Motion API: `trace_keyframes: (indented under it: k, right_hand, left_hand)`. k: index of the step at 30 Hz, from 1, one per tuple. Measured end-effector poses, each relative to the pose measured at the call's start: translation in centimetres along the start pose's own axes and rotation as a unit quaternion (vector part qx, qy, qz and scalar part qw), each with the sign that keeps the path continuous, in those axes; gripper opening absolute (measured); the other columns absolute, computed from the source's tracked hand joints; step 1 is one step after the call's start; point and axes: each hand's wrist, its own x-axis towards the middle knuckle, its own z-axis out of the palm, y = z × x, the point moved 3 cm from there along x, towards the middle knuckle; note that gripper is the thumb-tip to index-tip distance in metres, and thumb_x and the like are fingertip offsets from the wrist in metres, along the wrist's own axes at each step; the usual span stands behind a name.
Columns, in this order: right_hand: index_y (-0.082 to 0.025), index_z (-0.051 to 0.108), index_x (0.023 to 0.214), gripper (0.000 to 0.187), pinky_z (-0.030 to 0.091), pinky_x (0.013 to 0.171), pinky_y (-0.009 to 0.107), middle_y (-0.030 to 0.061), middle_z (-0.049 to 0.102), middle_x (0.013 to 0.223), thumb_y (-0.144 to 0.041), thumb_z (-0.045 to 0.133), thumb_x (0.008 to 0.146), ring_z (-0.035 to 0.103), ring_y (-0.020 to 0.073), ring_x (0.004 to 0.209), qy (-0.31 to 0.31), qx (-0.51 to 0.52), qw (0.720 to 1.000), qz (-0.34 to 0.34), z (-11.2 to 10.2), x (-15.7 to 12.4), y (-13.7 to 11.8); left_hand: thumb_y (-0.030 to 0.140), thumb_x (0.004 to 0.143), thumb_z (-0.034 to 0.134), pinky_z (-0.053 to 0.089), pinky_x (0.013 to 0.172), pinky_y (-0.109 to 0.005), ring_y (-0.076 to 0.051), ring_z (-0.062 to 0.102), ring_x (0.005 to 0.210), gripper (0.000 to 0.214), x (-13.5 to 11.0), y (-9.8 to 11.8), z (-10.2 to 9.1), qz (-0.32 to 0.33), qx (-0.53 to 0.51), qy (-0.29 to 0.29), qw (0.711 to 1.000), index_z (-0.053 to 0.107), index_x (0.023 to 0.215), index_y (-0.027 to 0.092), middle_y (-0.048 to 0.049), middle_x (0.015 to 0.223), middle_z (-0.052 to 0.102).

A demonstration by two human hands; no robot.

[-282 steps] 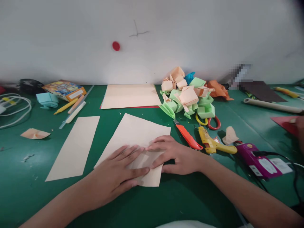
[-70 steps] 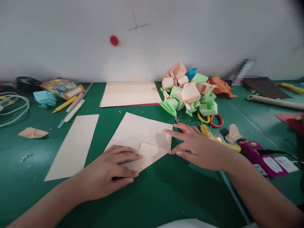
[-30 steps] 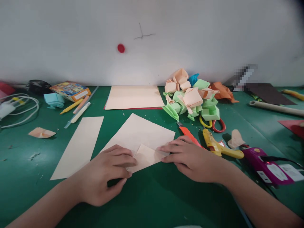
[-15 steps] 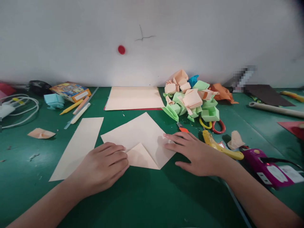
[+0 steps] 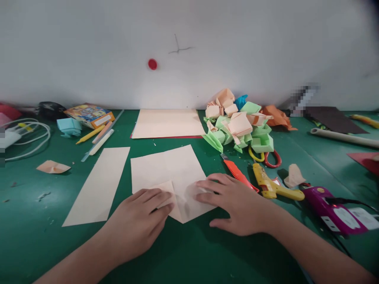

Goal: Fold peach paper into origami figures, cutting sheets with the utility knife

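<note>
A cream paper sheet (image 5: 168, 169) lies on the green table (image 5: 189, 252) in front of me, with one near corner folded over into a flap (image 5: 170, 195). My left hand (image 5: 137, 223) rests flat on the folded flap, fingers stretched out. My right hand (image 5: 233, 201) lies flat on the sheet's right near edge, fingers apart. Neither hand grips anything.
A long cream strip (image 5: 99, 183) lies to the left, a larger cream sheet (image 5: 167, 123) behind. To the right are a heap of folded paper shapes (image 5: 239, 124), an orange cutter (image 5: 238, 173), scissors (image 5: 266, 156), a yellow glue gun (image 5: 274, 185) and a purple device (image 5: 328, 205). Pencils (image 5: 94, 136), a box (image 5: 89, 114) and cables (image 5: 26, 138) sit at far left.
The sheet has been turned counter-clockwise, so the folded corner now points toward me. Both hands moved nearer to me and press on it.
</note>
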Motion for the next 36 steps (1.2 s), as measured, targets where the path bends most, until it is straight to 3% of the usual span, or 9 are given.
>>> trace_keyframes:
  k: [3,8,13,20,26,31,36]
  right_hand:
    - [-0.027,0.056,0.143,0.059,0.036,0.112,0.060,0.0096,0.044,0.159,-0.042,0.069,0.087,0.034,0.0375,0.143,-0.001,0.003,1.000,-0.016,-0.2,-0.2,0.4]
    - [-0.028,0.057,0.141,0.053,0.038,0.111,0.060,0.0080,0.042,0.161,-0.034,0.066,0.090,0.032,0.0366,0.145,-0.016,0.024,0.999,-0.038,-0.4,-0.4,0.6]
    - [-0.031,0.052,0.146,0.066,0.032,0.115,0.061,0.0070,0.030,0.167,-0.037,0.073,0.084,0.024,0.0380,0.150,-0.031,0.055,0.997,-0.036,-0.3,-0.4,0.2]
    - [-0.020,0.054,0.145,0.058,0.034,0.115,0.054,0.0119,0.047,0.157,-0.030,0.061,0.089,0.043,0.0313,0.141,-0.022,0.042,0.997,-0.055,-0.3,-0.1,-0.1]
    - [-0.020,0.054,0.145,0.055,0.038,0.113,0.050,0.0079,0.052,0.154,-0.016,0.051,0.090,0.047,0.0274,0.137,-0.010,0.008,0.998,-0.065,0.3,0.1,0.2]
    - [-0.018,0.070,0.120,0.030,0.041,0.110,0.048,0.0096,0.064,0.140,-0.019,0.051,0.097,0.054,0.0249,0.130,0.022,0.043,0.997,-0.057,0.3,0.3,0.3]
    - [-0.023,0.077,0.100,0.016,0.039,0.113,0.044,0.0059,0.067,0.136,-0.026,0.062,0.095,0.051,0.0244,0.132,0.039,0.111,0.989,-0.084,0.3,0.4,0.0]
  left_hand:
    - [0.016,0.095,0.048,0.057,0.096,-0.044,-0.028,0.068,0.113,0.033,-0.3,-0.7,0.0,-0.019,-0.026,0.003,0.999,0.074,0.116,0.021,-0.0079,0.123,0.073]
    - [0.017,0.096,0.049,0.059,0.094,-0.043,-0.026,0.069,0.111,0.029,-0.1,-1.2,-0.3,-0.017,-0.046,0.002,0.999,0.075,0.107,0.023,-0.0064,0.120,0.074]
    - [0.019,0.099,0.048,0.058,0.096,-0.045,-0.027,0.068,0.113,0.028,0.1,-1.1,-0.2,-0.004,-0.041,-0.008,0.999,0.074,0.107,0.021,-0.0074,0.121,0.073]
    - [0.023,0.098,0.051,0.055,0.103,-0.044,-0.026,0.066,0.119,0.026,-0.1,-1.3,0.2,-0.014,-0.067,-0.040,0.997,0.069,0.117,0.022,-0.0073,0.127,0.070]
    - [0.024,0.100,0.048,0.054,0.104,-0.046,-0.027,0.064,0.120,0.026,-0.2,-1.5,0.4,-0.003,-0.059,-0.067,0.996,0.065,0.120,0.022,-0.0079,0.129,0.068]
    - [0.023,0.098,0.052,0.053,0.106,-0.045,-0.026,0.063,0.122,0.026,0.0,-1.3,0.2,0.004,-0.087,-0.067,0.994,0.065,0.121,0.022,-0.0080,0.129,0.068]
    - [0.019,0.096,0.054,0.051,0.110,-0.045,-0.026,0.063,0.124,0.024,0.3,-0.9,0.1,0.029,-0.122,-0.060,0.990,0.064,0.118,0.021,-0.0090,0.129,0.068]
